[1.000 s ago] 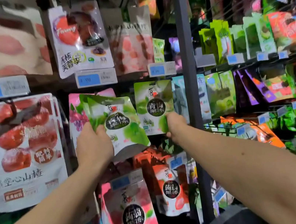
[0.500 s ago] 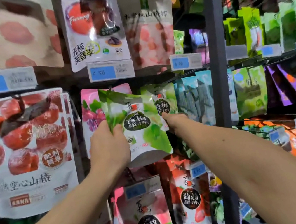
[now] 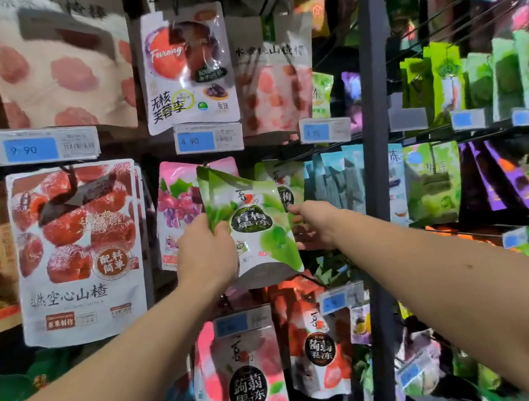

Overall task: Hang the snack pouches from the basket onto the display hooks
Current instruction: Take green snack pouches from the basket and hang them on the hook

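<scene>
Green pouch [image 3: 253, 223] is being gripped low-left by curled fingers of left hand [image 3: 206, 254], now being lifted higher, top at middle row of rack [image 3: 377, 113]. Right hand [image 3: 315, 223] is being reached to hung pouch [image 3: 287, 179] behind; fingers hidden, cannot tell. Not yet hooked.

The left hand [image 3: 207, 254] shows only its thumb on the front of the green pouch [image 3: 253, 223]; the fingers of its grip lie behind the pouch, out of sight. That pouch also covers the fingertips of the right hand [image 3: 317, 225], so whether it holds anything cannot be told. It hides most of the rear green pouch [image 3: 290, 184] and the right part of the pink grape pouch [image 3: 176, 207]. Whether its top corner sits on a hook cannot be told. Pouches right of the dark post [image 3: 372, 79] are smeared, their print unreadable. The lower price tag [image 3: 242, 321] is blurred blank. Both forearms are cut off by the picture's edges.
</scene>
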`<state>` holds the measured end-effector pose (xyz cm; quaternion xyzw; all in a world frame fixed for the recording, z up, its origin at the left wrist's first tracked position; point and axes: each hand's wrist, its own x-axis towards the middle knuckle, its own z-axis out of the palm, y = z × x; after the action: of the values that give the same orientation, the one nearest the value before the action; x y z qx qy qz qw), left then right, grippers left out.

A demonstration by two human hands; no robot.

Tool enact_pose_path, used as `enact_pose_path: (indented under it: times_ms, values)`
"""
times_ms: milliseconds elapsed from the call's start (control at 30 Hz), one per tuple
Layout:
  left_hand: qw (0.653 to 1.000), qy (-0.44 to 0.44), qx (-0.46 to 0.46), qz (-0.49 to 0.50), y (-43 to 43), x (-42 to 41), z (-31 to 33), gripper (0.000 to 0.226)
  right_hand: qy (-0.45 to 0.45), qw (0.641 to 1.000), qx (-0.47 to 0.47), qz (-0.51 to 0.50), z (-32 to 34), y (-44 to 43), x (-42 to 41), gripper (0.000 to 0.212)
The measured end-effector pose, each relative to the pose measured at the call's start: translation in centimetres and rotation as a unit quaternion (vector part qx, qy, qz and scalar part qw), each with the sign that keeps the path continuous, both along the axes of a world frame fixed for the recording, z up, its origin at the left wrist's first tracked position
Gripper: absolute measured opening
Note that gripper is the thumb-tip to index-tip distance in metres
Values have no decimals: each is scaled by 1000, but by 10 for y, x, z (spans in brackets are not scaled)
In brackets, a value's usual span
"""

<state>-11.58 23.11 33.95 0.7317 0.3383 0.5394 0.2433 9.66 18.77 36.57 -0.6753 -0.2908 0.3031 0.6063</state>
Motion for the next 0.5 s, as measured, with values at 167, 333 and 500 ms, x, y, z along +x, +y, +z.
enact_pose_path:
  times_ms: [167,333,500]
  values:
    - [999,-3,-34,17,-27,21,1,33,26,994,23,100,0,-55,-24,57]
    - [999,0,-47,20,-52,36,12,37,-25,998,14,62,1,-93,-37,48]
    - [999,-5,-38,-12,-63,40,17,50,-24,998,51,-34,6,-106,-31,28]
